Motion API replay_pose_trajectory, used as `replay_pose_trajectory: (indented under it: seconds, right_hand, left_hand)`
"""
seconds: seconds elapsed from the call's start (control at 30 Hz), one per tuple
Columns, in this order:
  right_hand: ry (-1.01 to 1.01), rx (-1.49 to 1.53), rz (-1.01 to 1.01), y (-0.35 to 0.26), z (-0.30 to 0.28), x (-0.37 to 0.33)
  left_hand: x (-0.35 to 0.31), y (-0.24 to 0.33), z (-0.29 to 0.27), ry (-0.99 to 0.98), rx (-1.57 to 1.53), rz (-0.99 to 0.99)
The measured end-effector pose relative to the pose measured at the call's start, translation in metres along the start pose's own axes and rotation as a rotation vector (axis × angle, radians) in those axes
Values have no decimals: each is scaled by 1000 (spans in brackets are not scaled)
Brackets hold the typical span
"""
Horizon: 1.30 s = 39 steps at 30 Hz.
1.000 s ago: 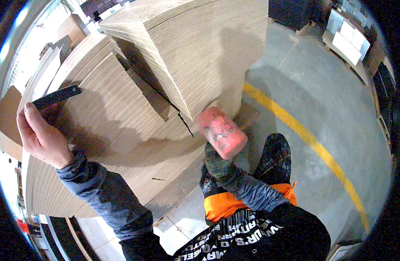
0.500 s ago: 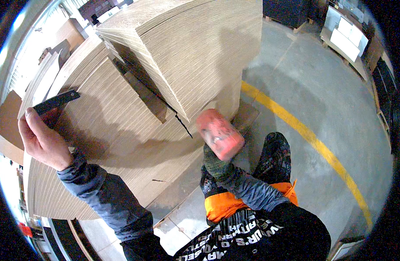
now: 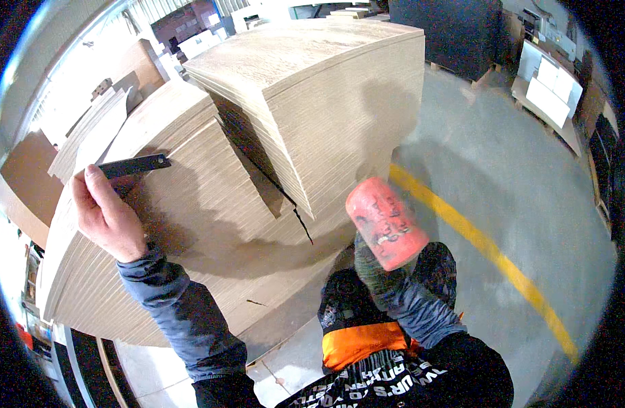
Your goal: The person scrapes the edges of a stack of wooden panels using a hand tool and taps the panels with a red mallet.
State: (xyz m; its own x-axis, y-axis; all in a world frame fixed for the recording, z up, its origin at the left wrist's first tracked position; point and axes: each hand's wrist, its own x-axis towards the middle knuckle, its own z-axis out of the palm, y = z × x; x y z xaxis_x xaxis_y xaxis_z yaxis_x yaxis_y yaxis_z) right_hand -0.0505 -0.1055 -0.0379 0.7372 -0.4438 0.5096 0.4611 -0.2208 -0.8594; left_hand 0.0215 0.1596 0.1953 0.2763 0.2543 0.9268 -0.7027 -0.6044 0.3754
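Observation:
My left hand [image 3: 112,217] is bare and closed around a flat black bar [image 3: 137,165] with a hole near its far end. The bar lies against the layered edge of a tall stack of thin brown boards [image 3: 210,204], near its upper left. My right hand [image 3: 379,275], in a dark greenish glove, grips a mallet with a scuffed red cylindrical head [image 3: 387,224]; the handle is hidden behind the head and glove. It is raised in front of my legs, apart from the boards.
A higher board block [image 3: 346,115] adjoins the stack, with a dark gap between them. A yellow line [image 3: 489,245] crosses the grey floor [image 3: 496,156] at right. White panels [image 3: 552,88] and a dark wrapped load [image 3: 462,34] stand at far right. Cardboard [image 3: 30,180] is at left.
The view has tilted, and the boards appear lower and farther right. The mallet has moved right, away from the block's corner. My left hand still holds the bar against the stack.

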Motion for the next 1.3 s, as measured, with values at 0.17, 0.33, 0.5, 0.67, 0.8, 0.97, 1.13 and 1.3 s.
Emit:
replay_pose_trajectory:
  seconds: [0.17, 0.33, 0.5, 0.67, 0.8, 0.97, 1.13, 1.3]
  right_hand:
    - [-49, 17, 4, -23, -15, 31]
    - [-10, -194, -383, -77, -26, 97]
    - [65, -552, -853, -157, -25, 211]
    - [-128, -1014, -894, -191, 12, 309]
    - [-386, -1054, -849, -163, 37, 374]
    - [-756, -1155, -588, -150, 59, 368]
    - [-964, -1350, -710, -172, 42, 373]
    - [-773, -1138, -771, -183, 31, 319]
  left_hand:
    - [2, 1, -2, -10, 49, 38]
    - [1, 10, 0, -3, 103, 66]
    - [-2, 12, -1, -4, 84, 11]
    - [2, 14, -5, 34, 111, 78]
    - [-2, 10, 0, -11, 91, -18]
    - [-1, 6, -3, -6, 167, 1]
    - [-3, 19, 7, 3, 58, -79]
    - [-1, 10, -2, 10, 71, -39]
